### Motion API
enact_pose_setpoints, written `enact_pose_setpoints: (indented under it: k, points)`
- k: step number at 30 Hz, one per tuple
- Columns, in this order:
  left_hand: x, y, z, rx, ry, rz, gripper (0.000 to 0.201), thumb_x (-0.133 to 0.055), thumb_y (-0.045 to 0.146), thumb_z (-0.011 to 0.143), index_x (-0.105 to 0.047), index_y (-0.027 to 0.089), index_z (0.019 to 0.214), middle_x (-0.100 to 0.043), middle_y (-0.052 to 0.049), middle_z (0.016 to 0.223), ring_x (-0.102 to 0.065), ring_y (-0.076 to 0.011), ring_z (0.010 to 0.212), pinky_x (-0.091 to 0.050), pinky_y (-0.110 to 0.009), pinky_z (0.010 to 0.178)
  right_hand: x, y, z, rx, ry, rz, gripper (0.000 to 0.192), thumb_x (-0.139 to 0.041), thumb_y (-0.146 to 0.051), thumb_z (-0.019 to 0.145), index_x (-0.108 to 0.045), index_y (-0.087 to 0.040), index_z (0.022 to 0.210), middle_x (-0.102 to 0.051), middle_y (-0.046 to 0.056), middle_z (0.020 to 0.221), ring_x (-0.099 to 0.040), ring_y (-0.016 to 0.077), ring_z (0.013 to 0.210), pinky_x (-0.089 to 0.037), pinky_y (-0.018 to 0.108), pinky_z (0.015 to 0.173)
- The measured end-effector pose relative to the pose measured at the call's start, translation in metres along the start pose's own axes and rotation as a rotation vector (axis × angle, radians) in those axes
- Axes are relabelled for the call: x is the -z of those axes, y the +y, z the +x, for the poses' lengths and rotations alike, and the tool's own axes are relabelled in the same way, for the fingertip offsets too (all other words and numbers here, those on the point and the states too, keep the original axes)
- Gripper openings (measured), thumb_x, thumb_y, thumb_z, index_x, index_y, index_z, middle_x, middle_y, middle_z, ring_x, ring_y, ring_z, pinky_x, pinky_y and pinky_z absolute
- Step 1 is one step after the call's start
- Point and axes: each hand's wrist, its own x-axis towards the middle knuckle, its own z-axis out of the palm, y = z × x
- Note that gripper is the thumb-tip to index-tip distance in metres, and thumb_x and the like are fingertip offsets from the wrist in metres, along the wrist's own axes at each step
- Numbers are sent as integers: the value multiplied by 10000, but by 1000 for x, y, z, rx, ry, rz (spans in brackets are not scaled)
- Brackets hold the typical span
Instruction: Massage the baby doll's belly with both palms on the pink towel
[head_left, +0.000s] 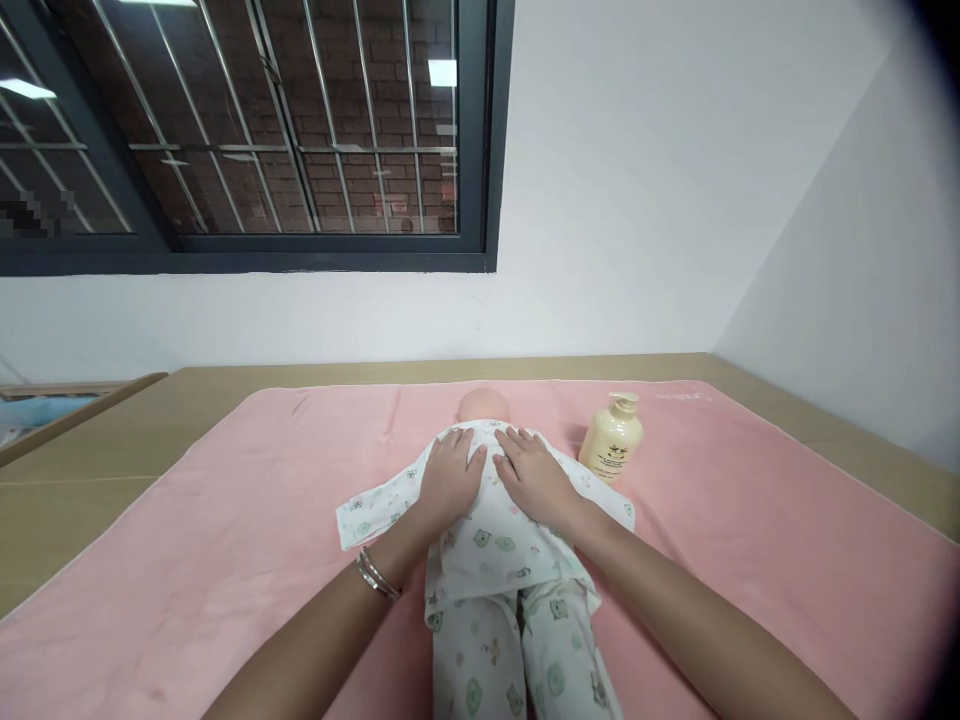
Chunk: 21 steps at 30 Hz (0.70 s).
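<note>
A baby doll in white printed pyjamas lies on a pink mat, its bare head pointing away from me and its legs toward me. Both sleeves stretch out to the sides. My left hand rests flat on the left of the doll's upper body, fingers extended. Mirroring it, my right hand lies flat on the right side, palm down. Neither hand grips anything. Close to the doll's right-hand sleeve stands a pale yellow pump bottle. The doll's face is not visible.
Beneath the mat is a tan tabletop that meets a white wall. A dark-framed window with metal bars is above. At far left, a wooden edge borders something blue.
</note>
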Motion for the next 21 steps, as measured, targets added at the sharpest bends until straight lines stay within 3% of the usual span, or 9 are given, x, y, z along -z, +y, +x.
enact_pose_setpoints:
  k: [4, 7, 16, 21]
  points:
    - [6, -3, 6, 25, -77, -32, 489, -241, 382, 978, -477, 142, 1332, -470, -138, 1432, -367, -260, 1372, -266, -498, 1132, 9, -20, -15, 15, -44, -76, 518, -280, -290, 974, -411, -37, 1407, -418, 220, 1440, -349, 326, 1362, -277, 443, 1108]
    - [6, -1, 1, 26, -84, 17, 505, -250, 386, 976, -451, 121, 1356, -450, -150, 1446, -344, -270, 1387, -277, -495, 1129, 13, -26, -22, 9, -94, -59, 538, -274, -315, 978, -382, -36, 1425, -381, 216, 1465, -305, 323, 1387, -278, 439, 1108]
    - [1, 32, -37, -198, 77, 416, 400, -366, 193, 928, -530, 38, 1258, -556, -223, 1321, -489, -307, 1277, -331, -493, 1091, 0, 17, 9, -5, -88, 123, 595, -236, -467, 988, -287, -139, 1482, -268, 133, 1538, -215, 277, 1427, -183, 457, 1149]
    - [2, 30, -34, -128, 84, 359, 402, -350, 215, 936, -528, 67, 1265, -556, -196, 1331, -485, -292, 1278, -320, -478, 1093, 0, 3, 0, -30, -43, 33, 545, -241, -362, 989, -339, -98, 1456, -346, 150, 1503, -273, 276, 1407, -202, 441, 1142]
